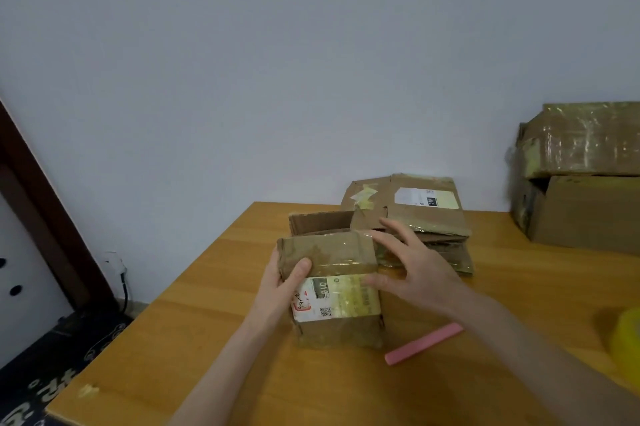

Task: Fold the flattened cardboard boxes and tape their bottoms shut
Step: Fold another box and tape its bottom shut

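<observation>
From the head view, the small cardboard box (332, 290) stands in the middle of the wooden counter (194, 339). Its glossy taped face and white shipping label (334, 297) are turned up toward the camera. The left hand (278, 287) has a firm grip on it, with the thumb pressed on the front face and the fingers wrapped round the left edge. The right hand (414, 269) comes in from the other side with its grip released. Its fingers are spread and fairly straight, and the thumb rests at the label's right edge. Just behind the box lies a stack of flattened boxes (429, 214), the top one carrying its own white label. A pink strip (422, 344) lies on the counter just right of the box, under the right forearm. A yellow tape roll (627, 344) sits blurred at the far right edge. Two large boxes (585, 183), piled one on the other, stand at the back right corner against the pale wall.
</observation>
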